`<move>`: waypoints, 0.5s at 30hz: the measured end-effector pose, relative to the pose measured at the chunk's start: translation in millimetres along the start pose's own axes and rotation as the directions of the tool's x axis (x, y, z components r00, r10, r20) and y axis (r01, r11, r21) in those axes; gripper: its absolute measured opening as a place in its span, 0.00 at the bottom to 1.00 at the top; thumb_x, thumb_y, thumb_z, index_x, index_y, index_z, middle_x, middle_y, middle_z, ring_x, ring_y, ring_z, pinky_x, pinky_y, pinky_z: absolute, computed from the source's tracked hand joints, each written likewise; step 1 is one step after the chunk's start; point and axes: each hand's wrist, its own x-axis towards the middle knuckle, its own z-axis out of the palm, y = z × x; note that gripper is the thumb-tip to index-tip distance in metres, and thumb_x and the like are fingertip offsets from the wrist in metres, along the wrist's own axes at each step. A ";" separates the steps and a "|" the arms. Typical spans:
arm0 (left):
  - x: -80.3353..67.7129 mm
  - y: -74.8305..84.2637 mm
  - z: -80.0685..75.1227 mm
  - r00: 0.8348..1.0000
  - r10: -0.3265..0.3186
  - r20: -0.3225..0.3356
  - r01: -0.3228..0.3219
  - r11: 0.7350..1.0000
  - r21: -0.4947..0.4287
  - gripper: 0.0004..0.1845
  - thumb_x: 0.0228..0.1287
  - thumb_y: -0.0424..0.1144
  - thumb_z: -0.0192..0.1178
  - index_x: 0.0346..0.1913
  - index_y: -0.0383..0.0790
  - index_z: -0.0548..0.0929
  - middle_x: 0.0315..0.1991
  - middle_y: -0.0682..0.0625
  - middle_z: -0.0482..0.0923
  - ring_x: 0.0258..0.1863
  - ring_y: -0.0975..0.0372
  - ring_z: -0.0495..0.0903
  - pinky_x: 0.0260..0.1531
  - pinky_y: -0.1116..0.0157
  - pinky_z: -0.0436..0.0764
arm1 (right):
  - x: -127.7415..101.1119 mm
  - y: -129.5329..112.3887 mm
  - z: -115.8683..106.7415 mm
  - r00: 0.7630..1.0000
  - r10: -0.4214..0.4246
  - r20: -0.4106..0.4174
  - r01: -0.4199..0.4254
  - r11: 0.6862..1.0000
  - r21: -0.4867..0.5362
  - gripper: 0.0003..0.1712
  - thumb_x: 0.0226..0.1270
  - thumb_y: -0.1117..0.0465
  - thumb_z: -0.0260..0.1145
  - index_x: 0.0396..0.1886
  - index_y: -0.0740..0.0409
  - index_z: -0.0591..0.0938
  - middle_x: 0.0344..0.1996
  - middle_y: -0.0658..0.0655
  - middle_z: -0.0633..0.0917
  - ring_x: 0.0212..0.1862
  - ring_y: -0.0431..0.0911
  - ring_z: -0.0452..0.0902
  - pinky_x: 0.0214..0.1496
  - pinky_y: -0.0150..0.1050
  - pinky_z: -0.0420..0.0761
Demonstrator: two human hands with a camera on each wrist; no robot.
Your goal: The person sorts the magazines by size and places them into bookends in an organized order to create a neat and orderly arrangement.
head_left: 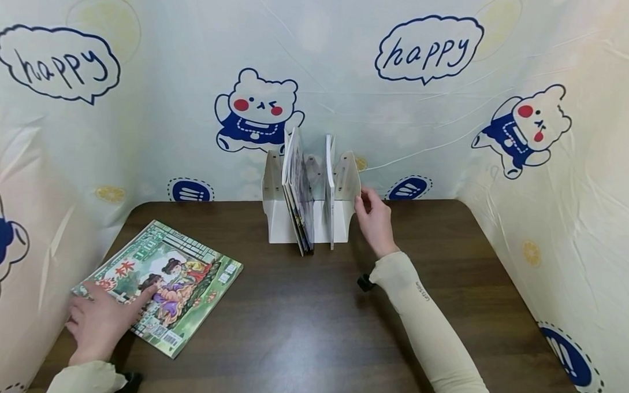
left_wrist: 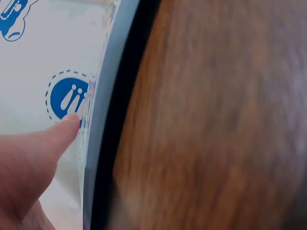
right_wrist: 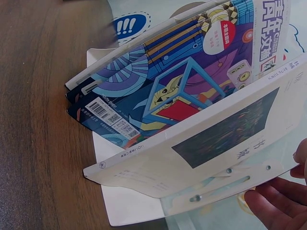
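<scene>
A colourful illustrated magazine (head_left: 171, 281) lies flat at the table's front left. My left hand (head_left: 102, 322) rests on its near corner with straight fingers; in the left wrist view a fingertip (left_wrist: 64, 125) touches the magazine's edge (left_wrist: 103, 120). A white book rack (head_left: 279, 218) stands at the back centre. It holds several leaning magazines (head_left: 296, 190) and an upright white book (head_left: 329, 188). My right hand (head_left: 373, 219) pinches the rack's right end panel (head_left: 348, 177). The right wrist view shows that hand (right_wrist: 283, 194) at the panel (right_wrist: 211, 191), beside the white book (right_wrist: 216, 139) and a blue-purple magazine (right_wrist: 182, 81).
The dark wooden table (head_left: 310, 323) is enclosed at the back and both sides by a pale printed curtain (head_left: 426, 119) with bears and "happy" bubbles. Bare tabletop runs from the middle to the right.
</scene>
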 end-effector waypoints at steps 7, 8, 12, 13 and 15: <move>-2.4 -1.0 -3.4 0.998 -0.047 0.050 0.043 0.995 0.094 0.80 0.58 0.84 0.48 0.67 0.06 0.23 0.66 0.03 0.32 0.69 0.18 0.43 0.67 0.26 0.51 | 0.5 1.7 -0.4 1.000 -0.001 0.001 0.001 1.000 0.000 0.17 0.80 0.65 0.60 0.62 0.66 0.79 0.52 0.67 0.86 0.48 0.56 0.83 0.49 0.53 0.86; -1.5 -1.7 -4.0 0.998 -0.041 0.054 0.034 0.993 0.116 0.80 0.58 0.84 0.47 0.67 0.04 0.25 0.65 0.02 0.35 0.67 0.17 0.45 0.66 0.26 0.53 | 0.4 1.7 -0.5 1.000 -0.001 0.001 0.001 1.000 -0.001 0.17 0.80 0.65 0.60 0.62 0.66 0.79 0.52 0.67 0.86 0.48 0.56 0.83 0.49 0.53 0.87; 2.0 -5.7 -7.7 0.998 0.007 0.068 -0.019 0.983 0.181 0.78 0.60 0.83 0.46 0.64 -0.03 0.40 0.56 0.01 0.49 0.57 0.18 0.56 0.58 0.30 0.60 | 0.6 1.8 -0.8 1.000 0.000 0.001 0.000 1.000 -0.007 0.17 0.80 0.64 0.60 0.62 0.66 0.80 0.51 0.66 0.86 0.48 0.56 0.84 0.49 0.52 0.86; 2.4 -6.2 -9.2 0.997 0.023 0.074 -0.038 0.980 0.196 0.77 0.60 0.83 0.47 0.62 -0.03 0.45 0.53 0.02 0.53 0.55 0.18 0.58 0.56 0.30 0.61 | 0.8 1.9 -0.8 1.000 -0.003 -0.001 0.003 1.000 -0.006 0.17 0.80 0.64 0.60 0.62 0.66 0.80 0.51 0.66 0.86 0.48 0.56 0.84 0.49 0.52 0.86; 2.9 -6.9 -11.9 0.995 0.055 0.079 -0.071 0.974 0.215 0.75 0.61 0.82 0.48 0.58 -0.05 0.50 0.50 0.04 0.57 0.51 0.19 0.61 0.52 0.31 0.63 | 1.3 2.0 -0.8 1.000 -0.006 -0.003 0.006 1.000 -0.001 0.17 0.80 0.64 0.60 0.62 0.67 0.80 0.51 0.67 0.86 0.48 0.57 0.84 0.50 0.52 0.87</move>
